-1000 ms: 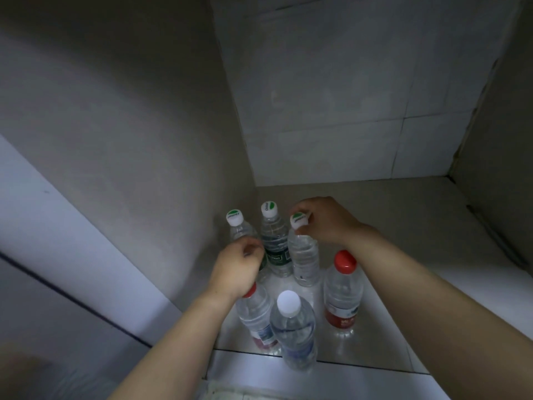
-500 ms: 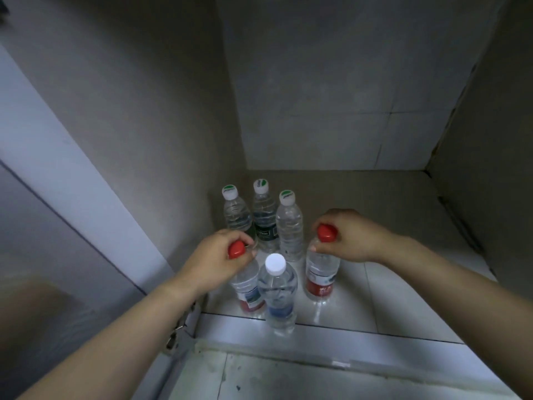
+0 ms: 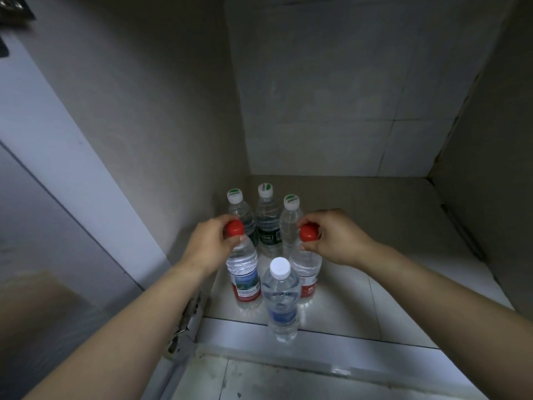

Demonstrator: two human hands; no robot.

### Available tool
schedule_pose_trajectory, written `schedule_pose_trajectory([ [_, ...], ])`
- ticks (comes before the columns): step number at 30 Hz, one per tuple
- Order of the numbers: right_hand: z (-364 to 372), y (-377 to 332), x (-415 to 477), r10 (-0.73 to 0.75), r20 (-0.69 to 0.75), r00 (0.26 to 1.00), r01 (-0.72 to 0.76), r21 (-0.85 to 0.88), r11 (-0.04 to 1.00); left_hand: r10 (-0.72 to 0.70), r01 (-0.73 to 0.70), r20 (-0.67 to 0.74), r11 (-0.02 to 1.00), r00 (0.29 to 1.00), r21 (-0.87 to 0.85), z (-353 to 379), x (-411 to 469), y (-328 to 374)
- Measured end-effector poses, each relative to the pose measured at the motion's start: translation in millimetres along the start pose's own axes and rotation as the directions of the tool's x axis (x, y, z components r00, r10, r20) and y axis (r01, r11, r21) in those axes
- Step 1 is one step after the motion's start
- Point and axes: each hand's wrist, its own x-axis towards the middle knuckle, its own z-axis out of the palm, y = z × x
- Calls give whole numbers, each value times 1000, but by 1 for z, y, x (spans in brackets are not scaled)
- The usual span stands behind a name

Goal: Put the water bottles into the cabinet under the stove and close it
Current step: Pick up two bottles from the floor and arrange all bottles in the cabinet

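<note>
Head view: my left hand [image 3: 208,246] pinches one red-capped bottle [image 3: 243,272] by its neck, my right hand [image 3: 334,237] the other red-capped bottle [image 3: 306,269]; both stand on the cabinet floor [image 3: 375,226]; full, heavyish, smooth plastic; the neck grips best.

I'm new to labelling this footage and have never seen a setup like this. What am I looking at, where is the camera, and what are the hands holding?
There is no machine: a person wears a camera on the head, looking down into an open cabinet. Six water bottles stand on its floor. At the back are three green-marked cap bottles. The left hand grips the left red-capped bottle, and the right hand grips the right red-capped bottle, both by the neck. The white-capped bottle stands nearest, untouched.
</note>
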Motion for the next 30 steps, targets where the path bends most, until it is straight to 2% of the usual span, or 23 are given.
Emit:
schedule_pose_trajectory([
  [9, 3, -3, 9, -36, 0, 999, 36, -1, 999, 105, -104, -19, 991, 994, 80, 0, 7, -14],
  [16, 12, 1, 14, -100, -22, 995, 99, -7, 995, 128, -120, -34, 979, 991, 167, 3, 13, -15],
  [23, 14, 10, 7, -110, -56, 992, 115, 104, 988, 115, -112, -16, 987, 993, 119, 1, 3, -14],
  [27, 14, 12, 5, -49, -68, 996, 59, 156, 986, 185, -174, -102, 979, 977, 105, -3, -13, -9],
  [30, 10, 13, 3, -48, -73, 996, 57, 125, 991, 226, -218, -92, 972, 970, 86, -4, -27, -3],
])
